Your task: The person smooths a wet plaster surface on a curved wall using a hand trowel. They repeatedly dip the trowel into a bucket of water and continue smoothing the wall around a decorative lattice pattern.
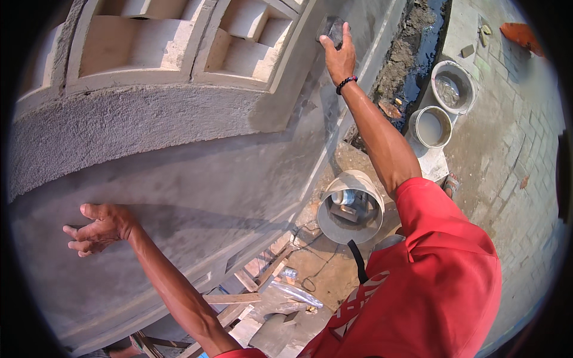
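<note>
At the top of the view my right hand (pixel 341 55), with a dark beaded bracelet at its wrist, grips a dark grey, sponge-like block (pixel 332 30) and holds it against the smooth grey plastered wall (pixel 239 167). My left hand (pixel 101 229) is at the lower left, in front of the same wall, its fingers apart and partly bent with nothing in them. Whether it touches the plaster I cannot tell. Above the plaster runs a rough grey ledge (pixel 149 119), with pale ventilation blocks (pixel 236 48) set over it.
A large bucket (pixel 352 179) with tools and a bottle inside stands below my right arm. Two smaller buckets, one with grey liquid (pixel 431 126) and another (pixel 453 86), stand beside a wet drain ditch (pixel 425 53). Wooden planks (pixel 246 280) lie below the wall; paving (pixel 507 155) stretches right.
</note>
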A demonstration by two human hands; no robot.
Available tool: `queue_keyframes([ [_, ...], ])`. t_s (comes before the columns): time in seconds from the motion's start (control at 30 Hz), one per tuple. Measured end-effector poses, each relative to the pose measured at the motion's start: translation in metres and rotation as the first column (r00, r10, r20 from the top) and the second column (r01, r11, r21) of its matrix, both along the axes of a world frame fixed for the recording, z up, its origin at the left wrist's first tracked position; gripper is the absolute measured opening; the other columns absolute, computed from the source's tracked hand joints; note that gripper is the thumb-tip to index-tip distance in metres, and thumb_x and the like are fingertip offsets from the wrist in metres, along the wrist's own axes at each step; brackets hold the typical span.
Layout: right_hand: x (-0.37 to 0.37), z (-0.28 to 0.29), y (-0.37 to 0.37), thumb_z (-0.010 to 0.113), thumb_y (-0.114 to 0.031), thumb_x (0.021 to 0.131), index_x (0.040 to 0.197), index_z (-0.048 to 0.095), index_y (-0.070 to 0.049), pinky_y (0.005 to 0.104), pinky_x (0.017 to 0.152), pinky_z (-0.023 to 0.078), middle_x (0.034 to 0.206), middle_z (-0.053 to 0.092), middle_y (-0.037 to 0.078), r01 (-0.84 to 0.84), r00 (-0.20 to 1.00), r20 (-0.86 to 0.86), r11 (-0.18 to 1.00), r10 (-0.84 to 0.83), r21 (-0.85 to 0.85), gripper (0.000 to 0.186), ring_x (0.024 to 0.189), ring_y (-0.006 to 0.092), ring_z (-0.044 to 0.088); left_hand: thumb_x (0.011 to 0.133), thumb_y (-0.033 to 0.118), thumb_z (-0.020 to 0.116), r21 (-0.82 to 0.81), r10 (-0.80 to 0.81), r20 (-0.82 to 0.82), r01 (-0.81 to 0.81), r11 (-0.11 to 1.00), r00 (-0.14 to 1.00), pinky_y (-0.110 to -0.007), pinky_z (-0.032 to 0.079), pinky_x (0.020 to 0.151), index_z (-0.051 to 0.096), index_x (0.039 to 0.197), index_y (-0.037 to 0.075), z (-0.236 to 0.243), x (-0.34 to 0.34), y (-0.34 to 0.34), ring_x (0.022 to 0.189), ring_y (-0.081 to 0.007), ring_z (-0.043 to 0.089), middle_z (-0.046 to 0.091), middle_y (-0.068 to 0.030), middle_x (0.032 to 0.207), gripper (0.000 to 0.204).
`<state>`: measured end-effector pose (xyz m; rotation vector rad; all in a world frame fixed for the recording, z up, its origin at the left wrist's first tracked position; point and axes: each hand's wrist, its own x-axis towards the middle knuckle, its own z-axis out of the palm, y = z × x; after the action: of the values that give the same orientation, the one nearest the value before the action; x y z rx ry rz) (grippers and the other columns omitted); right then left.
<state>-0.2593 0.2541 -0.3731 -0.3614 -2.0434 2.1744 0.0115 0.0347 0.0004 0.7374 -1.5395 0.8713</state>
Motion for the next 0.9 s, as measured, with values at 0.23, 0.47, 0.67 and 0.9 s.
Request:
queue_keyframes([
  [0.23, 0.153, 0.027, -0.067, 0.065, -0.026, 0.079, 0.145, 0.029, -0.014, 0.0380, 0.091, 0.040, 0.108, 0.047, 0.019, -0.167, 0.981, 0.073, 0.974, 0.179, -0.154, 0.076, 0.100, 0.0316, 0.048, 0.083, 0.055, 0.046, 0.006, -0.048, -0.007, 0.048, 0.999, 0.999, -0.060, 0.018, 0.103, 0.038, 0.136, 0.006, -0.001, -0.011, 0.001, 0.134, -0.0468, 0.009, 0.018, -0.0226, 0.142, 0.073],
  [0.47, 0.267, -0.047, 0.022, 0.061, -0.032, 0.082, 0.144, 0.029, -0.024, 0.0407, 0.095, 0.039, 0.113, 0.046, 0.021, -0.607, 0.754, 0.160, 0.769, 0.637, -0.202, 0.070, 0.109, 0.0365, 0.049, 0.084, 0.058, 0.042, -0.057, -0.018, -0.004, 0.018, 0.998, 1.000, -0.062, 0.017, 0.103, 0.040, 0.136, 0.006, 0.006, 0.006, -0.017, 0.135, -0.0478, 0.008, 0.020, -0.0222, 0.143, 0.073],
  [0.67, 0.210, -0.211, 0.209, 0.050, -0.034, 0.084, 0.136, 0.043, -0.006, 0.0342, 0.106, 0.031, 0.136, 0.045, 0.020, -0.534, 0.708, 0.558, 0.845, 0.433, 0.022, 0.059, 0.127, 0.0331, 0.042, 0.085, 0.055, 0.043, -0.064, -0.011, 0.015, 0.012, 0.998, 1.000, -0.063, 0.018, 0.102, 0.039, 0.136, 0.006, 0.000, -0.007, -0.008, 0.133, -0.0507, 0.009, 0.021, -0.0241, 0.142, 0.071],
  [0.9, 0.161, -0.261, 0.384, 0.056, -0.040, 0.076, 0.125, 0.056, -0.005, 0.0304, 0.080, 0.047, 0.114, 0.062, 0.020, -0.356, 0.681, 0.722, 0.917, 0.122, 0.181, 0.060, 0.093, 0.0268, 0.063, 0.085, 0.056, 0.042, -0.105, -0.025, 0.068, 0.032, 0.994, 0.997, -0.063, 0.020, 0.101, 0.036, 0.136, 0.006, 0.003, 0.003, -0.016, 0.130, -0.0546, 0.011, 0.020, -0.0257, 0.141, 0.071],
])
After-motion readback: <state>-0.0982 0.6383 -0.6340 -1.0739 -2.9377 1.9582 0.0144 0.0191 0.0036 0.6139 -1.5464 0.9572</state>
